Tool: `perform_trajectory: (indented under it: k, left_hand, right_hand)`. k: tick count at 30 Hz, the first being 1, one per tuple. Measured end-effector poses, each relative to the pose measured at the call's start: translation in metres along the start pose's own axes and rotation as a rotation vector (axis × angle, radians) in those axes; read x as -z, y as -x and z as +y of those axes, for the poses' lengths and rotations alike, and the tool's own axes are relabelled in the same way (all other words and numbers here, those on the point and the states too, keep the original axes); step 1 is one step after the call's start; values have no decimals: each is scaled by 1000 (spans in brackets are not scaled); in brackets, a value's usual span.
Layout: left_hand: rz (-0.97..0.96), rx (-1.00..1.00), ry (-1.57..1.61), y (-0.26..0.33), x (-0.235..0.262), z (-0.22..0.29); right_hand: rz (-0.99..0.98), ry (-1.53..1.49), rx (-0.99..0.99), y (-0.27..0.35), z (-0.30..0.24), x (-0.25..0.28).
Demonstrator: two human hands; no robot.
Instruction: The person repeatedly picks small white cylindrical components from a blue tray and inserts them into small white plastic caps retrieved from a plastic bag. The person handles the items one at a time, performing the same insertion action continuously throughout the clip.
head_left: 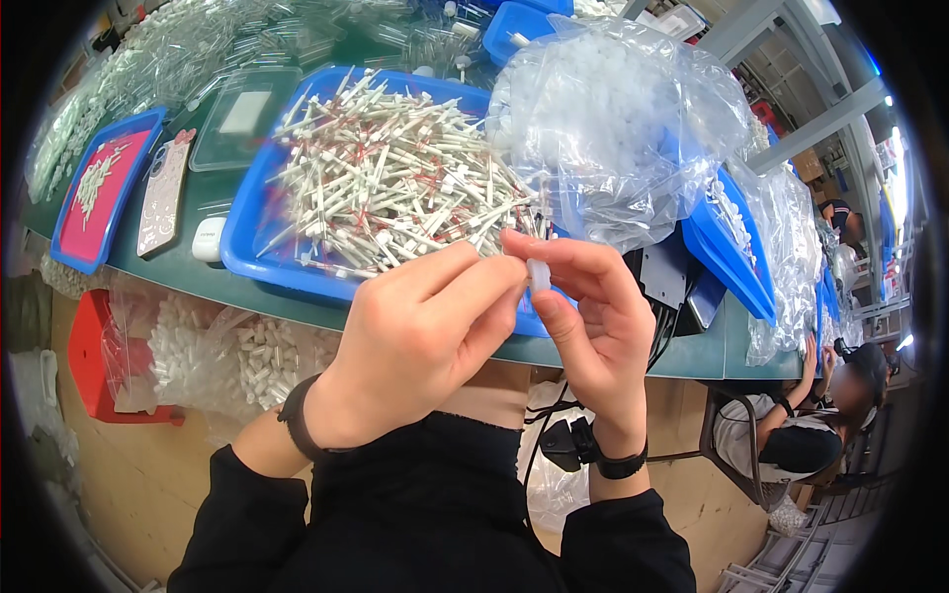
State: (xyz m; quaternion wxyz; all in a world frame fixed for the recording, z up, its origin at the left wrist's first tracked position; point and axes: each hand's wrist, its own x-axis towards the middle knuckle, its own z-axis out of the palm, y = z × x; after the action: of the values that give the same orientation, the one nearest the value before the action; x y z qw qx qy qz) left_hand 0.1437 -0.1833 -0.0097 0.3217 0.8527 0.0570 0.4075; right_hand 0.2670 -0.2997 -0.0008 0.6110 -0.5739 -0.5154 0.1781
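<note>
My left hand (410, 331) and my right hand (600, 331) meet in front of my body, just over the near edge of a blue tray (235, 232). Between the thumb and fingers of my right hand is a small translucent white plastic cap (538, 275). The left fingers are closed in a pinch against the cap's left side; whatever they grip is hidden behind them. Heaped in the tray are many thin white sticks (395, 178), with red bits among them. A large clear bag (623, 128) of whitish translucent pieces sits beyond my right hand.
Left of the tray lie a phone in a patterned case (163, 193), a white earbud case (208, 239) and a pink-bottomed tray (89, 242). Another blue tray (732, 267) tilts at the right. Below the table are bagged white parts (267, 361). A seated person (791, 435) works at far right.
</note>
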Motion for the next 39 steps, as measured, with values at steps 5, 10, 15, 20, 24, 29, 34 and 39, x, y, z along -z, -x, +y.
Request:
perform_trajectory:
  k: [5,10,15,20,24,29,34,39]
  left_hand:
    - [-2,143,208,3,-9,4]
    - [-53,150,208,2,0,2]
    - [-79,-39,59,2,6,-9]
    - [-52,-65,-24,5,6,-11]
    - [-75,-113,-70,5,6,-10]
    - [-108,-186,-215,5,6,-7]
    - [-93,-221,-259,8,4,-6]
    - [-99,-267,-274,7,4,-5]
  right_hand:
    - [50,46,47,0,6,1]
    - [32,291,141,-4,-1,12]
    - [0,111,-5,1,2,11]
    - [-6,159,-13,0,6,11]
    - [5,203,-35,3,4,12]
    - [-14,235,19,1,5,11]
    - [-8,226,5,4,10,7]
    - [-38,211,24,5,12,7]
